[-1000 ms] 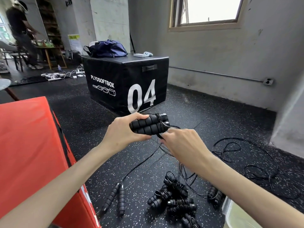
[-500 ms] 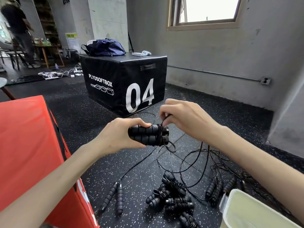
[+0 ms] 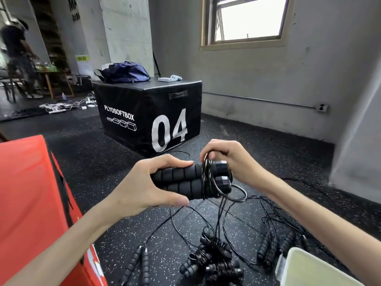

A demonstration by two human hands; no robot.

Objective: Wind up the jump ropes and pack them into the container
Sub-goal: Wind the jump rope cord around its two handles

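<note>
At six o'clock, low in my view, a pile of wound jump ropes (image 3: 214, 263) lies on the speckled black floor (image 3: 86, 162), with a loose pair of handles (image 3: 137, 265) just beside it toward seven o'clock and another few handles (image 3: 276, 244) toward five. The pale container (image 3: 313, 269) sits at my five o'clock corner, its rim near those handles. A red box (image 3: 28, 193) fills my eight to nine o'clock side. Above the pile, my left hand (image 3: 144, 186) grips two black foam handles (image 3: 181, 180) held side by side, thumb curled underneath and fingers over the top. My right hand (image 3: 233, 162) is at their capped ends, fingertips pinching the thin black cord (image 3: 208, 178), which wraps in several loops around both handles; the rest of the cord hangs down to tangled slack on the floor. Further out at twelve o'clock stands a black plyo box (image 3: 148, 118) marked 04, with a blue bag (image 3: 125, 72) on top. A window (image 3: 249, 19) sits at one o'clock, and a person (image 3: 16, 56) stands far off at ten.
</note>
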